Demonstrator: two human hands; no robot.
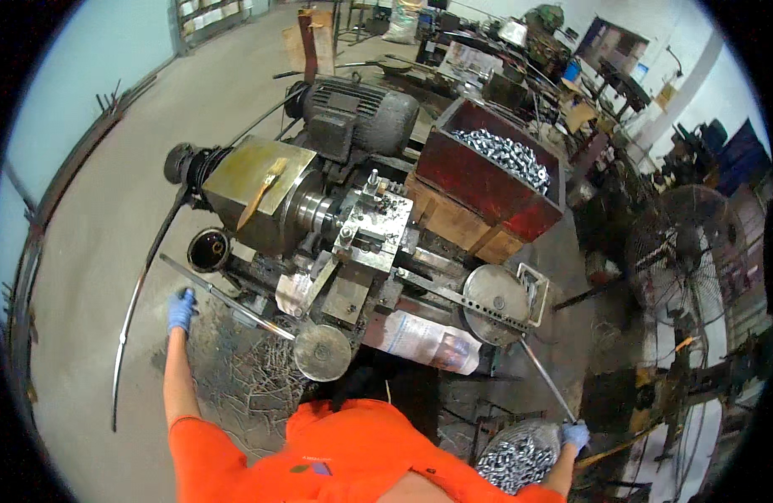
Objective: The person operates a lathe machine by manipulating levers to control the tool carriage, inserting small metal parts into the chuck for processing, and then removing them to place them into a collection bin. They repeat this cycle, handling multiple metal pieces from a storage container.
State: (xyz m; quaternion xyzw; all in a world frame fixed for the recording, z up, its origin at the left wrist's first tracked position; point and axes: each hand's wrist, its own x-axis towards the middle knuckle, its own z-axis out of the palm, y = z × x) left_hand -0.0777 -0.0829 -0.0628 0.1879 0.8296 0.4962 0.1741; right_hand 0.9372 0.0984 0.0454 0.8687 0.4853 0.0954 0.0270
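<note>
Right hand (pixel 576 435) at the end of the right lever (pixel 547 377); left hand (pixel 181 310) beside the left lever (pixel 235 308).

The right hand's fingers appear closed around the lower end of the right lever, whose long axis runs from that grip forward and to the left, toward the right disc (pixel 487 303). The basket (pixel 539 430) of metal parts (pixel 512 466) is located just left of this grip. The left lever lies just ahead of the left hand, to which it is the nearer; its long axis slants from its free end rearward and to the right, to the left disc (pixel 322 353). Whether the left lever is touched cannot be determined, nor can the closure of the left hand's fingers.
</note>
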